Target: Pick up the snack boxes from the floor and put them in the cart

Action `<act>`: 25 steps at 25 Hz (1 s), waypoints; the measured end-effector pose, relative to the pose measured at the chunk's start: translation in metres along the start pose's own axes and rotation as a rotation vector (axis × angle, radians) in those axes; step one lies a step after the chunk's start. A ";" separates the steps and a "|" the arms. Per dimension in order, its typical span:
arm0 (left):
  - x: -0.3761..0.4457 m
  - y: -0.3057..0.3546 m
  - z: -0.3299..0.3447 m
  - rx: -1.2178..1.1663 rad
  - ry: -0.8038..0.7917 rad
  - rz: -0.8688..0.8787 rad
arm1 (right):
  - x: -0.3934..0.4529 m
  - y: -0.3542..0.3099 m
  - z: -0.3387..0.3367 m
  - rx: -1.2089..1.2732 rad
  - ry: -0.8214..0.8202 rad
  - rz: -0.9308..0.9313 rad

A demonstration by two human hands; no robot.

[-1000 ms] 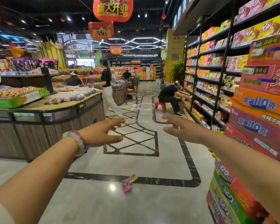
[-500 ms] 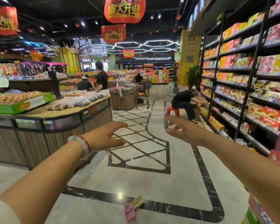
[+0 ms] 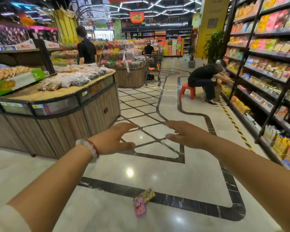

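Two snack boxes [image 3: 143,201] on floor [image 3: 182,174], pink one lengthwise toward camera

Print on the two snack boxes [image 3: 143,201] is reading too small to make out. The green box is lying partly behind the pink one. Right-hand shelving [image 3: 266,77] is blurring, running off frame.

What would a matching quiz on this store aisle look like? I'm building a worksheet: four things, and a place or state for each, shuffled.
Things:
1. pink snack box
2. green snack box
3. red stool
4. left hand

Places or states:
A. under a seated person
B. lying on the pale floor
C. open, holding nothing
D. lying on the dark floor stripe

Pairs: 1-B, 2-D, 3-A, 4-C
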State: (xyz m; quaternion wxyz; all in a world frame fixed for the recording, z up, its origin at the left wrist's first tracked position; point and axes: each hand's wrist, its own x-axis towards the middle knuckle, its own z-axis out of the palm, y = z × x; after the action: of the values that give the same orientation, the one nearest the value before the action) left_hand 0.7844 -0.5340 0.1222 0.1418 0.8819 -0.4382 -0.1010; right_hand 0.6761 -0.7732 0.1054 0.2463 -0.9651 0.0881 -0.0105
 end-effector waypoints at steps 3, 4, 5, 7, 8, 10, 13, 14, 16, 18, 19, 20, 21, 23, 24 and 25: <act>0.060 -0.050 0.020 0.001 -0.076 -0.001 | 0.061 0.026 0.025 0.002 -0.085 0.012; 0.078 -0.065 0.028 0.001 -0.104 -0.005 | 0.080 0.036 0.034 0.004 -0.106 0.007; 0.094 -0.079 0.035 -0.004 -0.128 -0.013 | 0.097 0.046 0.043 0.012 -0.120 0.001; 0.126 -0.103 0.053 -0.022 -0.180 -0.035 | 0.131 0.066 0.063 0.052 -0.163 0.009; 0.139 -0.113 0.062 -0.030 -0.201 -0.040 | 0.144 0.076 0.073 0.064 -0.190 0.029; 0.167 -0.134 0.081 -0.055 -0.237 -0.062 | 0.174 0.097 0.094 0.066 -0.246 0.063; 0.208 -0.169 0.114 -0.109 -0.286 -0.120 | 0.229 0.129 0.130 0.094 -0.317 0.081; 0.219 -0.180 0.126 -0.134 -0.301 -0.147 | 0.246 0.138 0.143 0.101 -0.339 0.089; 0.246 -0.204 0.157 -0.191 -0.330 -0.200 | 0.280 0.160 0.172 0.112 -0.376 0.112; 0.271 -0.233 0.199 -0.239 -0.365 -0.240 | 0.307 0.188 0.211 0.096 -0.410 0.130; 0.283 -0.250 0.224 -0.250 -0.398 -0.248 | 0.319 0.204 0.237 0.087 -0.419 0.138; 0.296 -0.270 0.251 -0.249 -0.423 -0.245 | 0.331 0.220 0.264 0.070 -0.410 0.134; 0.310 -0.295 0.285 -0.252 -0.439 -0.246 | 0.345 0.240 0.299 0.051 -0.393 0.124; 0.331 -0.336 0.351 -0.263 -0.468 -0.264 | 0.362 0.279 0.365 0.033 -0.349 0.126; 0.339 -0.356 0.387 -0.270 -0.475 -0.281 | 0.370 0.298 0.401 0.035 -0.347 0.139; 0.343 -0.374 0.422 -0.269 -0.464 -0.302 | 0.376 0.317 0.434 0.043 -0.343 0.148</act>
State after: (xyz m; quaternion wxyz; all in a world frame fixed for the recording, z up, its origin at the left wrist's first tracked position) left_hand 1.1397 -0.6619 -0.4193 0.1370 0.8636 -0.3055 -0.3769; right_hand 1.0217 -0.9069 -0.4358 0.2785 -0.9382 0.1154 0.1702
